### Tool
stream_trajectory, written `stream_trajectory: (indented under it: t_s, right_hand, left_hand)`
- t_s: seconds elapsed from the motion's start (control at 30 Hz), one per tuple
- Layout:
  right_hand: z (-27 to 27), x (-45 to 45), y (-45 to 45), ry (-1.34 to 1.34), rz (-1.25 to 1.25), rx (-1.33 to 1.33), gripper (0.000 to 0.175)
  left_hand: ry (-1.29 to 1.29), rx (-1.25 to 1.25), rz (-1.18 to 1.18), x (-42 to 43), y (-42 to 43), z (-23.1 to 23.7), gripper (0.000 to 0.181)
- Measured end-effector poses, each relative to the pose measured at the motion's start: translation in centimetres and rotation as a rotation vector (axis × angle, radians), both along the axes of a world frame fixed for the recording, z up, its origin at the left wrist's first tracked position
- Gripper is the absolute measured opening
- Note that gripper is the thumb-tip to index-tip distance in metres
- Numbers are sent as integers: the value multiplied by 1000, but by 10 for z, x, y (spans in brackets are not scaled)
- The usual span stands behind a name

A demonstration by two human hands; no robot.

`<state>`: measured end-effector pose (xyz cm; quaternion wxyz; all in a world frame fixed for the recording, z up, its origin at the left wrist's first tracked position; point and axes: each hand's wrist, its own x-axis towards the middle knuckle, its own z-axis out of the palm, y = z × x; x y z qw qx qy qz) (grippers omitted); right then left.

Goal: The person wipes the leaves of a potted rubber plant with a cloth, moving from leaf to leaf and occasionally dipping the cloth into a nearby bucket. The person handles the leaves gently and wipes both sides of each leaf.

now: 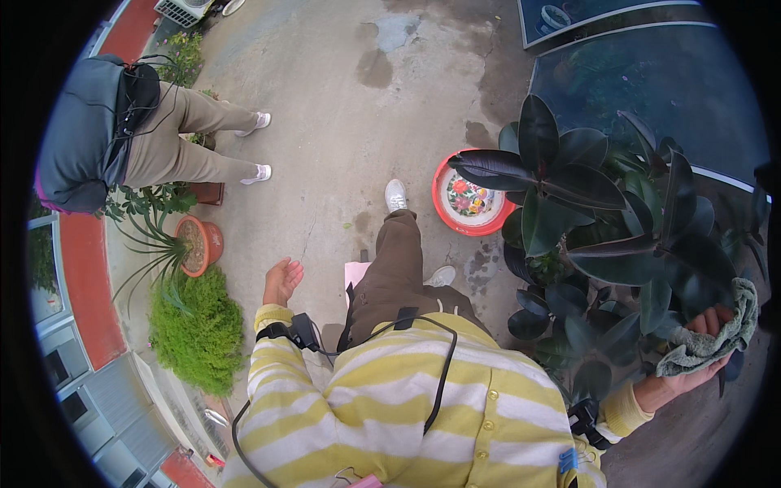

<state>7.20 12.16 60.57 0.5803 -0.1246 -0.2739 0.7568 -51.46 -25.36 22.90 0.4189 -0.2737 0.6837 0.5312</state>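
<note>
My right hand (698, 374) grips a grey-green cloth (705, 351) at the far right, with its fingers curled among the dark leaves of a rubber plant (616, 262). Whether the cloth presses on a leaf is hidden by the foliage and folds. My left hand (284, 279) hangs out over the concrete with nothing in it, palm partly up and fingers loosely bent. Nearest to that hand are a feathery bright green plant (198, 332) and a spiky-leaved plant in a terracotta-coloured pot (213, 244), both to its left.
A red-rimmed basin (468, 227) with a floral base stands on the concrete ground (317, 122) beside the rubber plant. Dark glass panels (647, 91) rise behind it. At upper left another person (91, 128) bends over plants by a wall. A thin cable (448, 378) crosses my striped top.
</note>
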Motion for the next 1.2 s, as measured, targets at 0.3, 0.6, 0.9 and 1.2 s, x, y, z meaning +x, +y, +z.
stream_trajectory:
  t_s: [0.3, 0.6, 0.9, 1.2]
  right_hand:
    - [22, -103, 27, 59, -256, 60, 40]
    - [61, -273, 87, 157, -159, -9, 40]
    - [79, -338, 137, 151, -238, -36, 38]
    - [77, -297, 177, 187, -442, 65, 37]
  left_hand:
    - [-10, 67, -141, -156, 133, 5, 31]
    - [120, 240, -404, -333, 293, 111, 28]
    - [34, 358, -652, -341, 424, 153, 29]
    - [72, 392, -953, -304, 617, 196, 30]
